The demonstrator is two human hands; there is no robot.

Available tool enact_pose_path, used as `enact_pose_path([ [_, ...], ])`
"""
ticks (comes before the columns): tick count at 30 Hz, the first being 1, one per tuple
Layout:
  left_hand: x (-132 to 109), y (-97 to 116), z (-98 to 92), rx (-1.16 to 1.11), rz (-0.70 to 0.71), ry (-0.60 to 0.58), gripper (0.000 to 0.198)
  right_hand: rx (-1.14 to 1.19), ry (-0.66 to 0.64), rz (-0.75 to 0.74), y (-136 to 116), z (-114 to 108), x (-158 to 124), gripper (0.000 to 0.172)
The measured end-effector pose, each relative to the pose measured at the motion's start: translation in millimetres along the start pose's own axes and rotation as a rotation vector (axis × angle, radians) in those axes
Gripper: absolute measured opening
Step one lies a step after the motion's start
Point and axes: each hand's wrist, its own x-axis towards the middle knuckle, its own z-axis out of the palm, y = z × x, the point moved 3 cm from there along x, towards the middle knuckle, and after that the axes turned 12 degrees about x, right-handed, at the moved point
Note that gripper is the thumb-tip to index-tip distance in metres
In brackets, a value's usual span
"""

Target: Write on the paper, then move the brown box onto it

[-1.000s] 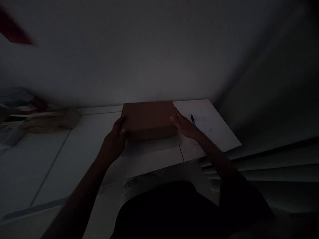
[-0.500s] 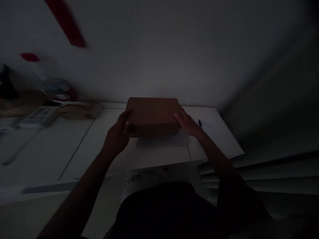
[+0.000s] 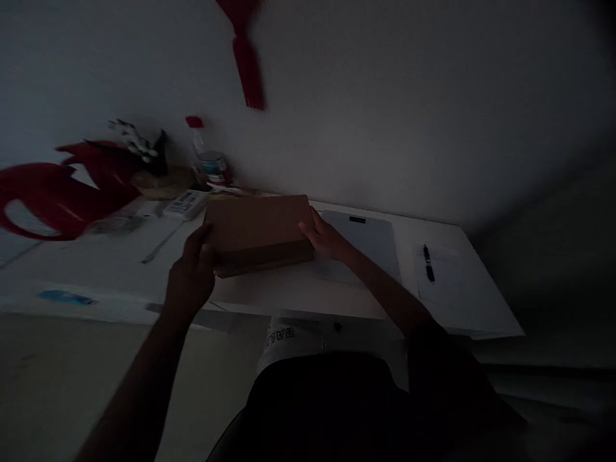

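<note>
A flat brown cardboard box (image 3: 257, 231) is held just above a white table (image 3: 298, 292) in dim light. My left hand (image 3: 192, 276) grips the box's near left corner. My right hand (image 3: 327, 239) clasps its right edge, fingers curled round it. A grey flat sheet or tablet (image 3: 366, 240) lies on the table just right of the box, partly behind my right hand.
A black pen (image 3: 428, 264) rests on paper (image 3: 445, 276) at the right. At the back left stand a plastic bottle with a red cap (image 3: 206, 157), a red bag-like object (image 3: 58, 192), a small white packet (image 3: 185, 204) and clutter. A red strip (image 3: 248, 61) hangs on the wall.
Both hands have carried the box to the left, uncovering the grey sheet beneath it. The view has swung left, bringing the bottle and red objects into sight.
</note>
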Motion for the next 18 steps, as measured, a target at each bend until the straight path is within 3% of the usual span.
enact_pose_path([
  [8,-7,-30,7.8,0.0,-0.116,0.01,0.055,-0.029,-0.028,0.034,11,34,15,0.093],
  [18,-15,-31,15.1,-0.095,-0.151,0.097,0.055,-0.022,-0.059,0.045,15,42,14,0.089],
])
